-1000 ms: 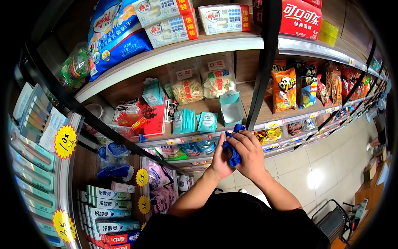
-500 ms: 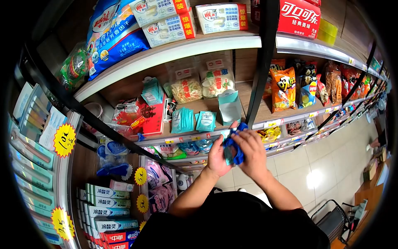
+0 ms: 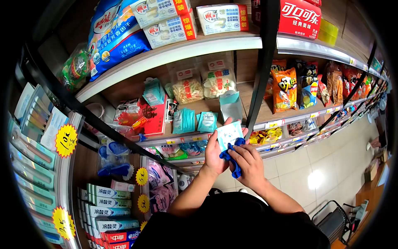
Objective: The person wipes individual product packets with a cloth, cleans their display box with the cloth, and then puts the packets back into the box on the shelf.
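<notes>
My left hand (image 3: 214, 155) holds a small light-blue and white packet (image 3: 229, 133), its printed face turned up. A crumpled dark-blue cloth (image 3: 233, 159) is in my right hand (image 3: 248, 164), whose fingers press it against the packet's lower part. Just beyond my hands, on the middle shelf, stands an open pale-blue box (image 3: 231, 106). To its left lie similar teal packets (image 3: 207, 121) and a fanned group of teal packets (image 3: 183, 120). More small packets (image 3: 154, 91) rest farther back on a red box (image 3: 154, 118).
White soap boxes (image 3: 222, 19) and a blue detergent bag (image 3: 118, 41) fill the upper shelf (image 3: 174, 53). A black upright post (image 3: 262, 66) divides the shelving. Snack bags (image 3: 285, 89) stand at right. Toothpaste boxes (image 3: 110, 212) are stacked lower left. A folding chair (image 3: 333, 222) is on the tiled floor.
My right hand and the blue cloth have slid down the packet toward me, uncovering its printed upper face. My left hand has barely moved.
</notes>
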The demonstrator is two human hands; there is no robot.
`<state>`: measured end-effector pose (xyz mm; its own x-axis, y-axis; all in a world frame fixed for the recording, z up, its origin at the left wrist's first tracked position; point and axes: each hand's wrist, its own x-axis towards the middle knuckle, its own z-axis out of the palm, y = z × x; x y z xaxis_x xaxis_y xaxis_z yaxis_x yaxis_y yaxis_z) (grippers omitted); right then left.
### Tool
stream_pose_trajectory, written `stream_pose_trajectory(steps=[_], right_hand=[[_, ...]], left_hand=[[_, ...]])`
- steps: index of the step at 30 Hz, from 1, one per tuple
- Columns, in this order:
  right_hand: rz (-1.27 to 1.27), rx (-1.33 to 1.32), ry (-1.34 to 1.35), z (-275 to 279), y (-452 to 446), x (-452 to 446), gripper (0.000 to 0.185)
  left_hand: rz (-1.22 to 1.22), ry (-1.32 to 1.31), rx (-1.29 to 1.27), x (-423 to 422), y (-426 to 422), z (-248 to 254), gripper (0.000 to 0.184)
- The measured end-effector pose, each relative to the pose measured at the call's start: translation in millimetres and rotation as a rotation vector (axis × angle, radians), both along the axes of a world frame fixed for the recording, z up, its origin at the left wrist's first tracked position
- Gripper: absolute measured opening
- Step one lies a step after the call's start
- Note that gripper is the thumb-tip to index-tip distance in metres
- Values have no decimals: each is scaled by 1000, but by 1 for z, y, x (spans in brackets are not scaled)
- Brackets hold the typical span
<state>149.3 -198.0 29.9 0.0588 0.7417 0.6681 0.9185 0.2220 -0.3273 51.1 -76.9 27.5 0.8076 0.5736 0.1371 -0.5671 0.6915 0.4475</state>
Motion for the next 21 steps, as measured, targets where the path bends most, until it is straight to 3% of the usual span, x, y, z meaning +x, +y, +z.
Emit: stream_pose_trajectory(steps=[3,8,14,17,19,21], right_hand=[[-52,1,18,18,11,9,67],[-74,35,54,20,21,12,70],[52,-14,4,-7,0,-7,56],[98,-4,50,-6,-3,-3,50],[92,49,136,-5,-6,-1,46],[85,103,217,-6,-10,6,42]], left_hand=[[-128,45,34,2,1,-12,69],[-60,96,-41,5,-3,-10,67],[99,25,-15,5,10,9,67],[-32,49,-51,5,19,-6,67],[6,50,-41,6,20,-8,59],[72,209,-95,5,25,-19,55]])
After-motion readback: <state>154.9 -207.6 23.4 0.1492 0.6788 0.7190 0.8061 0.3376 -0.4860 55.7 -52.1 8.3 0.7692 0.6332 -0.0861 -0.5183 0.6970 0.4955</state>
